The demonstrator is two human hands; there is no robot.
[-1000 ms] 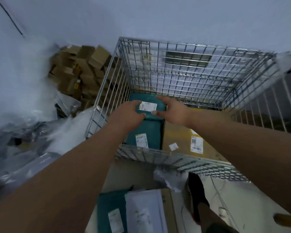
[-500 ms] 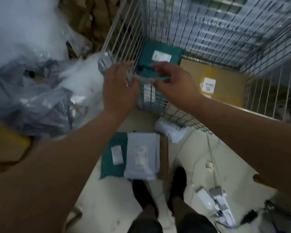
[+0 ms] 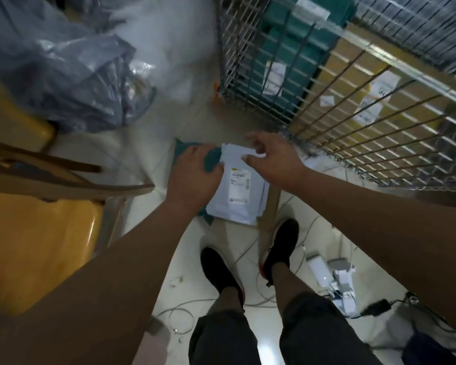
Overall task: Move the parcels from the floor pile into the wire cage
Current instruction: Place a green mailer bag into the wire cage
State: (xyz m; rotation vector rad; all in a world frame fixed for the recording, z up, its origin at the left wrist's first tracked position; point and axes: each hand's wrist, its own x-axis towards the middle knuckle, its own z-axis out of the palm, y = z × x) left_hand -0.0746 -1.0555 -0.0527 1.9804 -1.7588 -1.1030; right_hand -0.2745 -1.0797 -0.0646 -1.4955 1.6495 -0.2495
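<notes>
Wire cage (image 3: 379,143) sits upper right, its mesh wall facing you. Inside it, on the left, are teal parcels (image 3: 295,30) stacked flat, with white labels on them. Just beside them on the right is a brown cardboard box (image 3: 348,75) carrying a large shipping label and a small white sticker. Both are seen through the wires and lie low in the cage.

The floor pile is right in front of your shoes (image 3: 221,270), near the cage's bottom corner. A white poly mailer (image 3: 237,196) lies on top, label up. A teal mailer (image 3: 182,148) sticks out from under it at the left. A flat strip of cardboard (image 3: 270,204) shows along the right edge.

Your left hand (image 3: 194,177) is palm down over the teal mailer. The fingers are bent downward and the thumb is at the white mailer's left edge. The fingertips are hidden and blurred, so I cannot tell if it has hold of anything. Your right hand (image 3: 274,159) hangs above the white mailer's far edge. The thumb and fingers are spread wide and loosely bent, holding nothing. Both arms are stretched forward and down.

Around you: grey plastic bags (image 3: 71,83) are heaped upper left. A yellow chair (image 3: 37,246) is at the left. Loose cables (image 3: 184,312) lie on the pale floor. A white device (image 3: 337,280) is lower right.
</notes>
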